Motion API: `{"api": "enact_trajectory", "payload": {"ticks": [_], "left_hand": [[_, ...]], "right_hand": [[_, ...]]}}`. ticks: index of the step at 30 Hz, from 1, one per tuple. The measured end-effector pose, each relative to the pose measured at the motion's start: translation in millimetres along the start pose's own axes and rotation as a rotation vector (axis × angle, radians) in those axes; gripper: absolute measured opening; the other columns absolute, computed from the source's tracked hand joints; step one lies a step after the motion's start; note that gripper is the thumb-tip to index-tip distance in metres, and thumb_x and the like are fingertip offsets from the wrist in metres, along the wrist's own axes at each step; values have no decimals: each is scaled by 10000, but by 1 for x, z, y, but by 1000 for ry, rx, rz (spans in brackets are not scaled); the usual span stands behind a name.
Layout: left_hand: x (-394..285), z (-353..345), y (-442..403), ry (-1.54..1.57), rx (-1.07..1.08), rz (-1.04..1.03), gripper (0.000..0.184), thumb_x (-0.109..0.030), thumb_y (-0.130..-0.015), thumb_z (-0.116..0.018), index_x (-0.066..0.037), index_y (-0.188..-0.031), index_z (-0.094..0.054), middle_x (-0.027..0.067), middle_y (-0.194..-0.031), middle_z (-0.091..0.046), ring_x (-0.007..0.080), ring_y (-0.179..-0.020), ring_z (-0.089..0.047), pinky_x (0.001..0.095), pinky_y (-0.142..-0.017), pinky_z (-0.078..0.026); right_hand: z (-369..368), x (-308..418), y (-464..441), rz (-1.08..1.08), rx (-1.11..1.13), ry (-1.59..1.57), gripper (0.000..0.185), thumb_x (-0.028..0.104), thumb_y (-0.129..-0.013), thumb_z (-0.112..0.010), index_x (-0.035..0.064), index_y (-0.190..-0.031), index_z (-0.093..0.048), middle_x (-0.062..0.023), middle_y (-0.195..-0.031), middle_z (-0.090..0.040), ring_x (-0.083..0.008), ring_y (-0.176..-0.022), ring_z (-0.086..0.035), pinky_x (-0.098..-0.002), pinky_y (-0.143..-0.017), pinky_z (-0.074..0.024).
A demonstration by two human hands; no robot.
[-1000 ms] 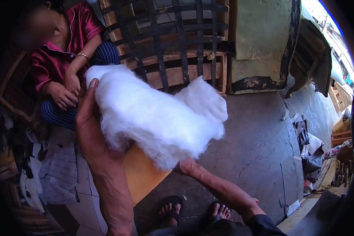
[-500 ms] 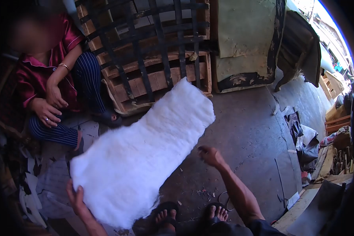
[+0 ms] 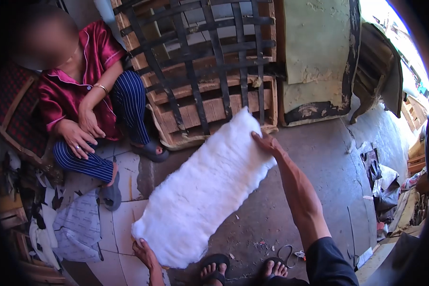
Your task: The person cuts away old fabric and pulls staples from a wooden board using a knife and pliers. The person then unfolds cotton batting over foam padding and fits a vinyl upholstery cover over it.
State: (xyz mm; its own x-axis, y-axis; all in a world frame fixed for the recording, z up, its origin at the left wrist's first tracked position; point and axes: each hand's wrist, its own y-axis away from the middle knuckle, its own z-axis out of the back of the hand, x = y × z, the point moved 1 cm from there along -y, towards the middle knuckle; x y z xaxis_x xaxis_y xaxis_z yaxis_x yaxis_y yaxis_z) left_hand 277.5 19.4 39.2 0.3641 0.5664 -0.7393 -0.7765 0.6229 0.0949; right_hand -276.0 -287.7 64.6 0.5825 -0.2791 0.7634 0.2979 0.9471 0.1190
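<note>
A long sheet of fluffy white batting (image 3: 202, 190) stretches diagonally in front of me, above the floor. My left hand (image 3: 147, 255) is closed on its near-left corner, with some fingers hidden under the edge. At the far right end, my right hand (image 3: 266, 144) pinches the batting's edge, arm reaching out. The sheet's far end lies close to a wooden frame (image 3: 219, 102) with woven black straps.
A person in a maroon shirt (image 3: 93, 57) sits at the left, hands in their lap. An upholstered panel (image 3: 317, 62) stands at the back. Printed cloth (image 3: 81, 229) lies at lower left. A dark loop-shaped item (image 3: 286, 255) is by my foot; scraps line the right.
My right hand has gone from hanging free beside the batting to gripping its far end. The sheet looks straighter. The whole view has shifted, with surroundings appearing further right and lower.
</note>
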Motion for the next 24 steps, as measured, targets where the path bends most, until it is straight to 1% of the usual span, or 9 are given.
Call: {"api": "enact_trajectory", "payload": {"ticks": [5, 11, 12, 15, 17, 19, 20, 21, 24], "left_hand": [[0, -3, -5, 105, -5, -55, 525, -380, -982, -569, -2, -1331, -463, 264, -1245, -485, 400, -1161, -510, 486, -996, -413], [1, 2, -28, -88, 156, -139, 455, -338, -959, -604, -44, -1292, -510, 228, -1239, -487, 388, -1173, -483, 489, -1009, -385], [-12, 1, -20, -98, 169, -121, 455, -338, -959, -604, -44, -1292, -510, 228, -1239, -487, 388, -1173, -483, 489, -1009, -385], [-42, -20, -5, -1, 314, -147, 402, -302, -945, -628, -38, -1236, -541, 206, -1292, -467, 372, -1203, -460, 462, -1023, -381], [-41, -47, 0, -65, 397, -477, 308, -255, -946, -641, -22, -1133, -572, 196, -1185, -549, 351, -1112, -531, 434, -962, -425], [-58, -52, 4, -96, 352, -418, 269, -232, -950, -639, -18, -1101, -575, 196, -1092, -588, 347, -1022, -569, 427, -905, -449], [-68, -50, 5, -133, 292, -358, 232, -208, -955, -636, -14, -1069, -578, 195, -999, -627, 342, -931, -607, 420, -848, -472], [-77, -46, 7, -72, 144, -558, 185, -196, -973, -611, -19, -1016, -579, 188, -777, -623, 350, -716, -611, 436, -698, -478], [-68, -36, -24, -186, 109, -563, 161, -194, -989, -585, -34, -971, -580, 200, -750, -629, 383, -670, -597, 457, -633, -460]], "right_hand": [[5, -23, 38, 38, 25, 127, 769, 643, -869, -584, 24, -1326, -587, -285, -1274, -617, -399, -1205, -596, -450, -1033, -456], [76, -101, 197, -358, -56, 202, 845, 654, -840, -605, -59, -1292, -577, -357, -1220, -607, -456, -1183, -591, -471, -1011, -457], [76, -139, 231, -382, -234, 218, 806, 636, -848, -613, -51, -1270, -587, -331, -1228, -617, -439, -1167, -607, -459, -994, -462], [111, -141, 315, -520, -264, 85, 711, 549, -880, -640, -26, -1294, -574, -286, -1176, -645, -420, -1139, -611, -456, -1000, -451], [114, -200, 344, -476, -352, 136, 690, 529, -888, -644, -25, -1293, -572, -281, -1158, -651, -422, -1124, -616, -461, -986, -456], [118, -242, 357, -268, -811, 553, 565, 470, -918, -641, -10, -1211, -588, -268, -1070, -679, -420, -1033, -656, -471, -879, -493], [126, -228, 361, -278, -818, 555, 565, 470, -918, -641, -10, -1211, -588, -268, -1070, -679, -420, -1033, -656, -471, -879, -493], [137, -191, 360, -346, -708, 329, 516, 447, -931, -634, 1, -1186, -585, -256, -1034, -690, -423, -1001, -666, -470, -842, -500], [145, -170, 350, -370, -614, 128, 413, 403, -956, -616, 17, -1098, -579, -239, -948, -703, -380, -909, -700, -452, -762, -510]]}}
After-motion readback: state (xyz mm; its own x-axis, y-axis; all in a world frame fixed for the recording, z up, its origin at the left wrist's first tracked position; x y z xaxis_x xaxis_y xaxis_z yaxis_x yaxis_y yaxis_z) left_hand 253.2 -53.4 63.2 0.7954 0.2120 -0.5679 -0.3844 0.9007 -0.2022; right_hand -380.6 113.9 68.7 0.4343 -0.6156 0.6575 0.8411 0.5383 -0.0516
